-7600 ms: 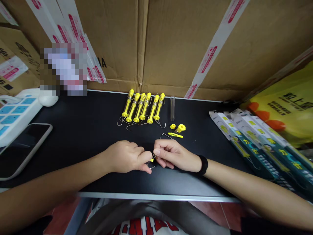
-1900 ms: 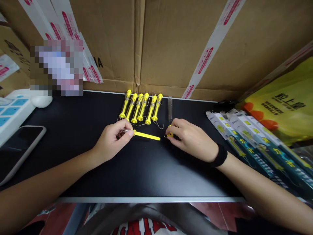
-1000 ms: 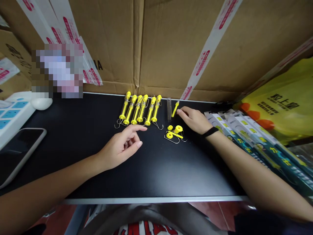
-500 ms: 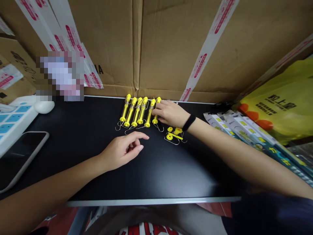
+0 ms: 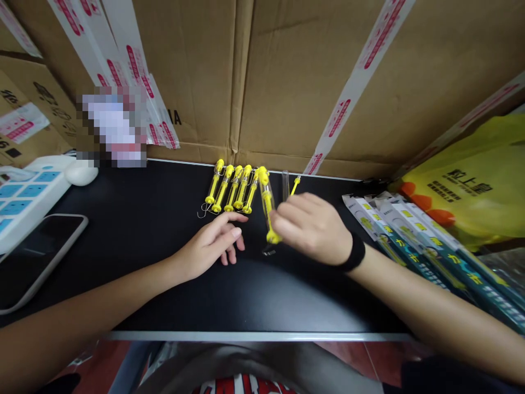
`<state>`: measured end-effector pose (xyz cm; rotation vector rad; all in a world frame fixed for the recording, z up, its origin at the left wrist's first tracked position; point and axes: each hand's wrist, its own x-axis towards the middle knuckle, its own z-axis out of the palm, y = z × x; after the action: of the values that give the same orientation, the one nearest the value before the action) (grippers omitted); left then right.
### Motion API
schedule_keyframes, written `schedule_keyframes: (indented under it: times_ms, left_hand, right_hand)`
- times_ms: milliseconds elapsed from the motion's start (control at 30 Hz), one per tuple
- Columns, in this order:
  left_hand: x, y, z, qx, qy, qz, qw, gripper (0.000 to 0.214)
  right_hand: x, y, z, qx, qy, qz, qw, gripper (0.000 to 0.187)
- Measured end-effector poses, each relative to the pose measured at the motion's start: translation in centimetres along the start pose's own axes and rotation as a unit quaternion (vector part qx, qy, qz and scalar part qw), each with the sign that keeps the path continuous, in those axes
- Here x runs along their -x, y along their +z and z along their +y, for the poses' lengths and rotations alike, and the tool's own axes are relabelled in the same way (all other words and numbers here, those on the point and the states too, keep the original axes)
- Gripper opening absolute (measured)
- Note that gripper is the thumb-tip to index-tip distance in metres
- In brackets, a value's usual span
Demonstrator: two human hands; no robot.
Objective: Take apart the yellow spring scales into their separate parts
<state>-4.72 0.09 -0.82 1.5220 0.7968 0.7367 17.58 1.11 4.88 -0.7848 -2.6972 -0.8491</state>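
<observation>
The yellow spring scale point(image 5: 267, 210) is in my right hand point(image 5: 314, 227), pinched near its lower end and lifted off the table point(image 5: 143, 235), its clear tube slanting up toward the row of finished scales point(image 5: 232, 189) just behind it. My grip sits low on the barrel, so the long upper part is free to swing — if I turn my wrist carelessly it could knock into the nearest scale in the row and scatter the lot. A small wire hook point(image 5: 268, 251) seems to hang below my fingers, though it is blurred and I cannot be sure; if it is loose it could snag another hook as I set the scale down, and dragging one would pull its neighbours along. My left hand point(image 5: 213, 243) lies open and relaxed on the table, holding nothing, fingertips near the front of the row — close enough to brush those hooks if I shift. An empty clear tube point(image 5: 285, 183) and a thin yellow rod point(image 5: 294, 186) lie just beyond my right hand, round and light, likely to roll off toward the cardboard boxes point(image 5: 287, 82) if bumped. The packaged scales point(image 5: 414, 235) at my right forearm could slide under a sweep of that arm.
</observation>
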Motion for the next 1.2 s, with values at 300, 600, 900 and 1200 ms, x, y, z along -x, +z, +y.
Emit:
schedule_keyframes:
  times_ms: [300,600,900,1200]
  left_hand:
    - [0.2,1.0,0.9,0.105,-0.016,-0.051,0.993,0.043]
    - [0.2,-1.4,0.5,-0.089,0.051,0.054,0.993,0.041]
    - [0.3,-1.4,0.6,-0.447,0.152,-0.052,0.88,0.048]
    - [0.9,-0.6,1.1,-0.502,0.261,0.025,0.824,0.07]
  right_hand:
    - [0.7,-0.9,-8.4,-0.107,-0.086,0.137,0.981,0.015]
    - [2.5,-0.2,-4.6,-0.249,0.049,0.079,0.964,0.01]
    - [2.8,1.7,-3.6,-0.493,0.253,-0.082,0.828,0.024]
    - [2.8,1.4,-4.4,-0.482,0.243,-0.085,0.837,0.027]
